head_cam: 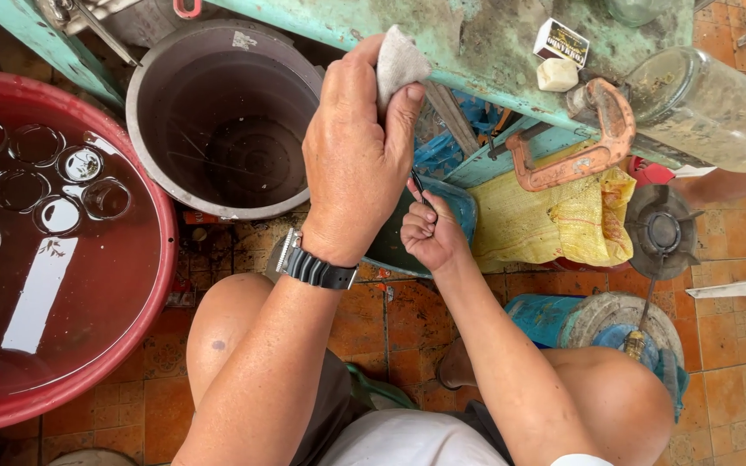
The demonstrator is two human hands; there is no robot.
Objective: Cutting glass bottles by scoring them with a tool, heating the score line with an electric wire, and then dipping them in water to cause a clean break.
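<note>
Left hand (351,155) has its fingers pinched shut on a soft grey cloth pad (399,60) up by the green surface (477,43), right hand (429,233) fisted on a thin dark tool (419,185) below, probably light, stiff, best gripped low.

On the green bench above my hands I see a small box (560,40), a rectangular carton with a white face, a dark panel and a yellow edge, lying tilted near the bench's front edge. A pale, blank block (557,74) sits just below it, touching it. On the rim of my grey bucket (159,78) a torn white label (244,40) clings at the top.
</note>
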